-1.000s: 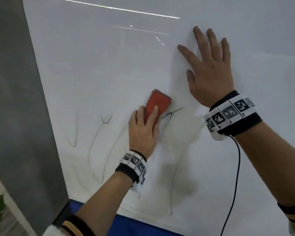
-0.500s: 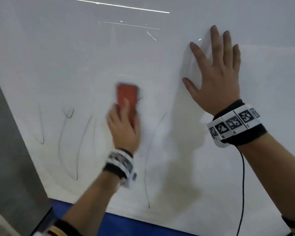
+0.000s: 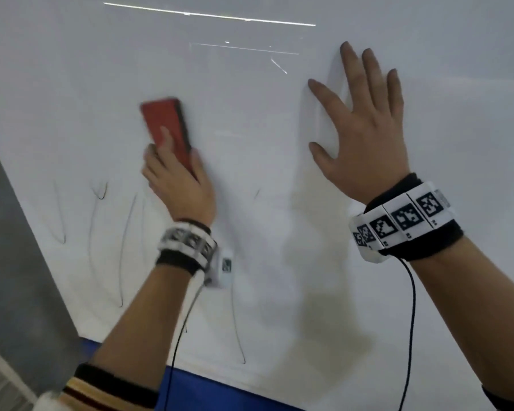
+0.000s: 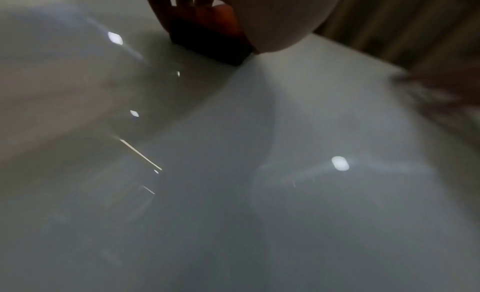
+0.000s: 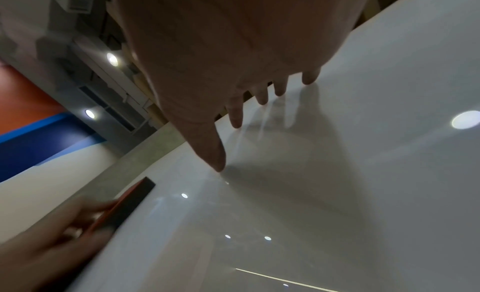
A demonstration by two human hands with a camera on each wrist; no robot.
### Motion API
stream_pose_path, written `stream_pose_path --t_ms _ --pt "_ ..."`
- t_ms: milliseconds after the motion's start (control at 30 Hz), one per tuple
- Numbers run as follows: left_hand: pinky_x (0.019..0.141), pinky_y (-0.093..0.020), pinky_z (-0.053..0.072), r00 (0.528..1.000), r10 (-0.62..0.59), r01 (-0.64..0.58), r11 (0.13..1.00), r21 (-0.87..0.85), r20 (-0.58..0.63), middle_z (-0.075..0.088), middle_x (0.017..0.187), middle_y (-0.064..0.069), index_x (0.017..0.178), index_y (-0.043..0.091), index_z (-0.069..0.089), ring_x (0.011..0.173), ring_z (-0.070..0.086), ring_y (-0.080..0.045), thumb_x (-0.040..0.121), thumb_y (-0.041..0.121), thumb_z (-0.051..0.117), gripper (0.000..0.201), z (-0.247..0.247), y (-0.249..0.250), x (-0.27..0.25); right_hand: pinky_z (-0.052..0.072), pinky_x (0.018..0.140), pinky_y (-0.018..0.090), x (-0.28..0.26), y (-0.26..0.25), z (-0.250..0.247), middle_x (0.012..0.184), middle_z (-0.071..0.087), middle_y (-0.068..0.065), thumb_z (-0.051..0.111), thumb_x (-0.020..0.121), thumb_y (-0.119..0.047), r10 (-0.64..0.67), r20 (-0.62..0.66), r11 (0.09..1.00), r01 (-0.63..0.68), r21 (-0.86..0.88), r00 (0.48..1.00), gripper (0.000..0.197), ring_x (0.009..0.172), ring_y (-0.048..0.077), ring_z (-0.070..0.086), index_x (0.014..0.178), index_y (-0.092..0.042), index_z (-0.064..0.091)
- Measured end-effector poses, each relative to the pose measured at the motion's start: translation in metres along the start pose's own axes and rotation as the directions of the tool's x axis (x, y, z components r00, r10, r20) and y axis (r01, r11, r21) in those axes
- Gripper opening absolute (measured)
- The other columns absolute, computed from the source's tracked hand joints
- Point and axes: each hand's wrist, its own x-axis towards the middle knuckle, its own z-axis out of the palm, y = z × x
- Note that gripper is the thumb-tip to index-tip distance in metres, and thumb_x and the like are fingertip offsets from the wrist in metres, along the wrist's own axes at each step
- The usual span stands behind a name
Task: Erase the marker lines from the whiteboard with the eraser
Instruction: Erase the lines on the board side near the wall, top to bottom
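Note:
The white whiteboard (image 3: 250,120) fills the head view. My left hand (image 3: 175,173) grips the red eraser (image 3: 165,126) with its black felt side pressed flat on the board, left of centre. Thin black marker lines (image 3: 122,256) curve down the board below and left of that hand, and another marker line (image 3: 238,330) runs down near the bottom edge. My right hand (image 3: 359,137) lies flat on the board at the upper right, fingers spread and straight. The left wrist view shows the eraser (image 4: 207,35) under my fingers; the right wrist view shows the eraser (image 5: 122,206) at lower left.
A grey wall panel (image 3: 9,247) borders the board on the left. A blue strip (image 3: 220,393) runs below the board's bottom edge. Black cables (image 3: 411,321) hang from both wristbands across the lower board. Ceiling lights reflect on the glossy surface.
My left hand has swept the eraser up and to the left, and the black line near the board's middle is wiped away. The right hand stays flat on the board.

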Motion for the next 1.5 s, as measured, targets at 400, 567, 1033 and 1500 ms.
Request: stream_pose_path --t_ms 400,567,1033,1500 --pt "0.103 -0.053 0.042 0.892 0.415 -0.405 0.910 -0.089 0.179 0.048 0.135 -0.027 0.142 0.018 0.045 0.117 0.051 -0.047 0.100 0.024 0.059 0.045 -0.015 -0.014 -0.076 0.007 0.126 0.056 -0.004 0.014 0.004 0.169 0.008 0.015 0.064 0.085 -0.042 -0.072 0.020 0.997 0.072 0.004 0.997 0.072 0.156 0.037 0.006 0.151 -0.027 0.039" --pt "0.108 -0.050 0.039 0.994 0.102 -0.097 0.991 -0.086 0.049 0.044 0.140 -0.026 0.145 0.007 0.048 0.121 0.047 -0.044 0.099 0.015 0.057 0.048 -0.013 -0.019 -0.027 0.008 0.126 0.057 -0.006 0.007 0.006 0.168 0.010 0.017 0.064 0.084 -0.039 -0.043 0.002 0.999 0.043 0.009 0.999 0.072 0.156 0.039 0.008 0.151 -0.026 0.040" --pt "0.110 -0.047 0.032 0.988 -0.028 0.033 0.999 -0.033 0.155 0.042 0.142 -0.030 0.144 0.001 0.047 0.124 0.043 -0.049 0.098 0.015 0.060 0.049 -0.030 -0.098 -0.076 0.009 0.126 0.057 -0.035 -0.021 0.028 0.169 0.007 0.017 0.063 0.089 -0.041 0.020 0.032 1.000 -0.020 -0.007 0.999 0.078 0.155 0.043 0.005 0.158 -0.025 0.030" --pt "0.106 -0.053 0.045 0.918 0.110 -0.058 0.988 -0.145 0.380 0.040 0.140 -0.019 0.134 0.006 0.049 0.125 0.041 -0.036 0.096 0.032 0.060 0.047 -0.042 -0.089 -0.182 0.008 0.126 0.057 -0.042 -0.026 0.033 0.168 0.009 0.019 0.060 0.089 -0.039 0.035 0.026 0.999 -0.036 0.007 0.999 0.075 0.154 0.044 0.007 0.157 -0.023 0.032"
